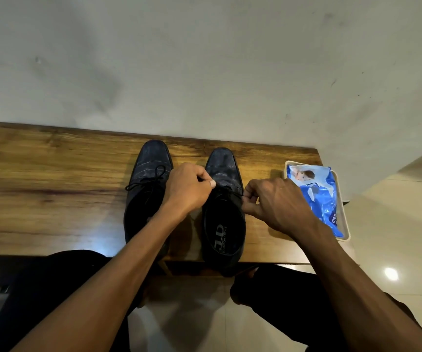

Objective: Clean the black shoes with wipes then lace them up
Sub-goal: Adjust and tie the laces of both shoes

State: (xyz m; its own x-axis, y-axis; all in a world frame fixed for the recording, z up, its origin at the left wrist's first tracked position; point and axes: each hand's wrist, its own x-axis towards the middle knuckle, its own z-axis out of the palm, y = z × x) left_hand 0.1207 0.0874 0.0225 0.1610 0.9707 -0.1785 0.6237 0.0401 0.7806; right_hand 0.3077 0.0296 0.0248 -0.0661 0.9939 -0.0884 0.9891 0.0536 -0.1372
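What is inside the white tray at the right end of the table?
A blue pack of wipes lies in the white tray. The right hand covers its left edge, and anything beneath the pack is hidden.

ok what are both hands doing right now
Left hand: closed, pinching the lace of the right-side black shoe.
Right hand: closed, pinching the same lace's other end.

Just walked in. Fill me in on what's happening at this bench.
A person is lacing the right-hand black shoe on the wooden bench. The left hand and right hand each pinch an end of its lace. The left-hand shoe already has a tied bow. A blue wipes pack lies in a white tray.
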